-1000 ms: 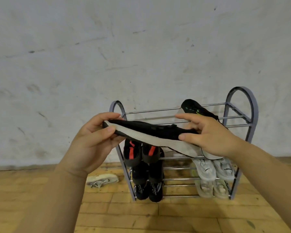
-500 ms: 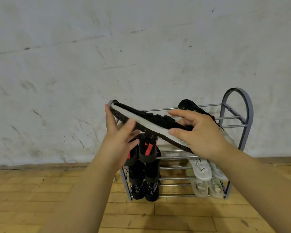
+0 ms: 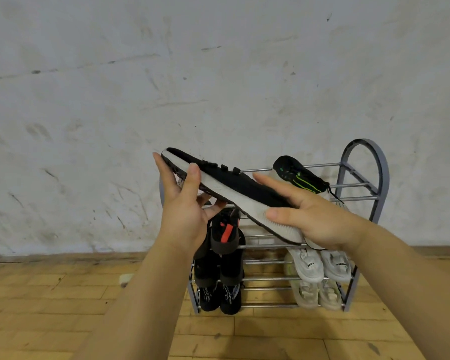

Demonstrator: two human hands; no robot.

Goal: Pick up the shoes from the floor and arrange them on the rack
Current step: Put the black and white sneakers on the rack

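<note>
I hold a black shoe with a white sole [image 3: 234,193] in both hands, in front of the top of the grey metal shoe rack [image 3: 366,162]. It tilts, its left end higher. My left hand [image 3: 187,211] supports that raised end from below, thumb on the sole's edge. My right hand [image 3: 312,216] grips the lower right end. A black shoe with green stripes [image 3: 299,175] lies on the top shelf. A black pair with red tabs [image 3: 225,235] and a white pair [image 3: 320,263] sit on lower shelves.
More black shoes [image 3: 218,297] and pale shoes [image 3: 315,294] fill the bottom shelf. A pale shoe [image 3: 126,279] lies on the wooden floor left of the rack, mostly hidden behind my left forearm. A scuffed white wall stands right behind the rack.
The shoe has risen and tilted, its left end now higher. My left hand shifted from gripping that end to cupping it from below. The view moved closer to the rack.
</note>
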